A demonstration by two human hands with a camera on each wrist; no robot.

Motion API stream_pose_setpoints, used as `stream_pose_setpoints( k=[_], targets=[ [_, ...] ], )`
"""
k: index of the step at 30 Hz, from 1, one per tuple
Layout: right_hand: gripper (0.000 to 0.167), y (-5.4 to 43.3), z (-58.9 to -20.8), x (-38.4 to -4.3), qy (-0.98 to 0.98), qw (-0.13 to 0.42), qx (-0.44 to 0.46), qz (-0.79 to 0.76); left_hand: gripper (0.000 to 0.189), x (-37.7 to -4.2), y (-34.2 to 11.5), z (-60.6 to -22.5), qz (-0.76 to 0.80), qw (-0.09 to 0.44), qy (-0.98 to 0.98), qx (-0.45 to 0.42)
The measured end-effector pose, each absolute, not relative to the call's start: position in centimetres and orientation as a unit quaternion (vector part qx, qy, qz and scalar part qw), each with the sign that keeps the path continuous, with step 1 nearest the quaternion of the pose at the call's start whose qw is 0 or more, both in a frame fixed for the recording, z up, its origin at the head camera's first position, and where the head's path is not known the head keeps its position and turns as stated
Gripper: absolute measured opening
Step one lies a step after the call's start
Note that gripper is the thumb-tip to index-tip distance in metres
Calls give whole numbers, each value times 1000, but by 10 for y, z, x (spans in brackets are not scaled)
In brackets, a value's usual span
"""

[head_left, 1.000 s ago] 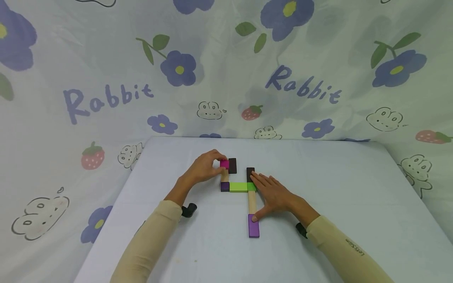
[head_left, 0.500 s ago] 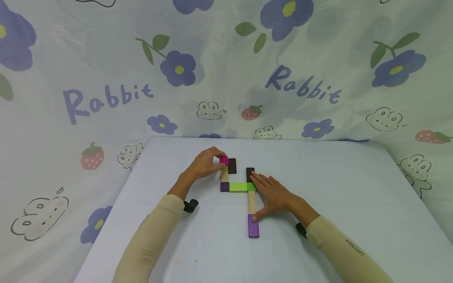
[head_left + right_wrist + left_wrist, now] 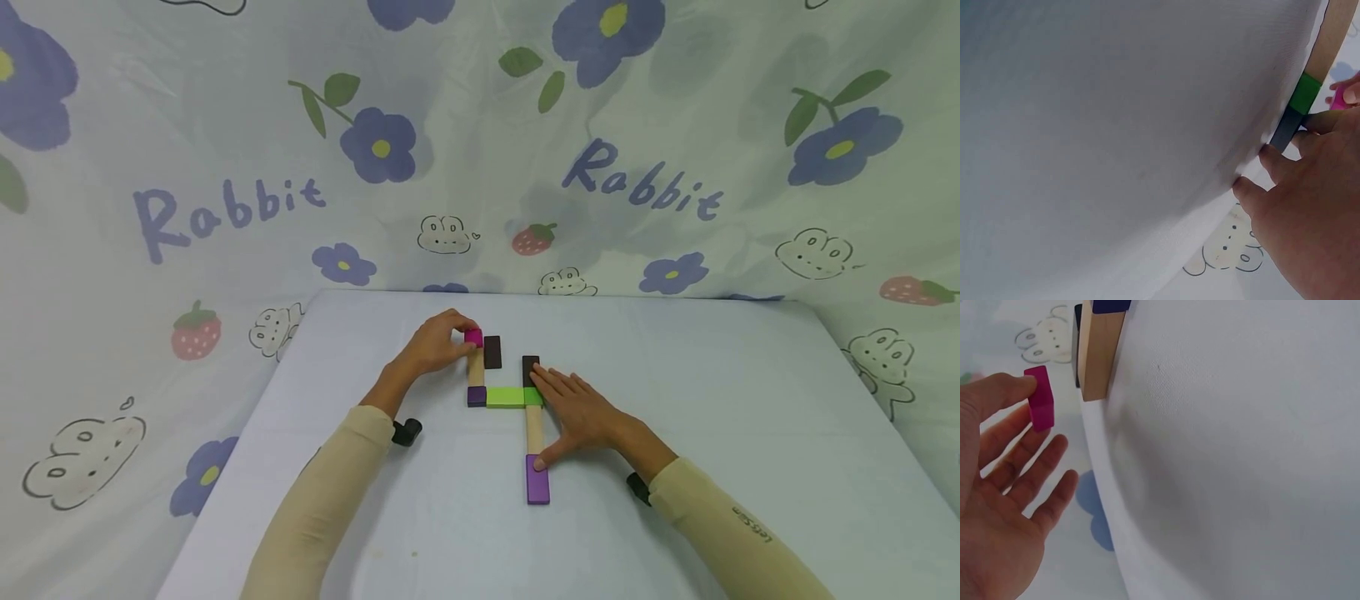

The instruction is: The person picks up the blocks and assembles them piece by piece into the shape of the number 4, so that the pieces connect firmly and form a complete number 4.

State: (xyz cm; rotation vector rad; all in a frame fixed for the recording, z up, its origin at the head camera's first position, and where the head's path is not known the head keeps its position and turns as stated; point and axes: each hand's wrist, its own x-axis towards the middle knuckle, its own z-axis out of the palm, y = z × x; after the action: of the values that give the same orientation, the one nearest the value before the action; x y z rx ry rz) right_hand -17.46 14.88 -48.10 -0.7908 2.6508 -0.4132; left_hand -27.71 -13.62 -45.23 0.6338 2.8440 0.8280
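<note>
My left hand (image 3: 429, 347) pinches a small magenta block (image 3: 1041, 400) between thumb and fingers, at the far end of a plain wood block (image 3: 476, 369). A dark purple block (image 3: 477, 397) and a lime green block (image 3: 505, 397) continue the line toward a green cube (image 3: 532, 397). Beyond the cube lies a black block (image 3: 530, 367); on the near side come another plain wood block (image 3: 534, 430) and a purple block (image 3: 537, 485). My right hand (image 3: 588, 417) lies spread alongside, its fingertips at the black block and its thumb on the purple one.
A loose dark brown block (image 3: 492, 352) lies just right of the magenta one. The white table (image 3: 750, 400) ends at the back against a hanging cloth (image 3: 480, 150) printed with flowers and rabbits. Small black devices (image 3: 407, 432) sit at both wrists.
My left hand has moved slightly away toward the back with the magenta block, so more of the plain wood block shows. The right hand has stayed in place.
</note>
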Motion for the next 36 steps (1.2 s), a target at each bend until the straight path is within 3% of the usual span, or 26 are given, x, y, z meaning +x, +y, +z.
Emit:
stream_pose_setpoints(
  k=[36],
  targets=[
    [143,150,-483,-173,933,161,-283,-155,34,-288,-131,-465,288,78,936,189]
  ],
)
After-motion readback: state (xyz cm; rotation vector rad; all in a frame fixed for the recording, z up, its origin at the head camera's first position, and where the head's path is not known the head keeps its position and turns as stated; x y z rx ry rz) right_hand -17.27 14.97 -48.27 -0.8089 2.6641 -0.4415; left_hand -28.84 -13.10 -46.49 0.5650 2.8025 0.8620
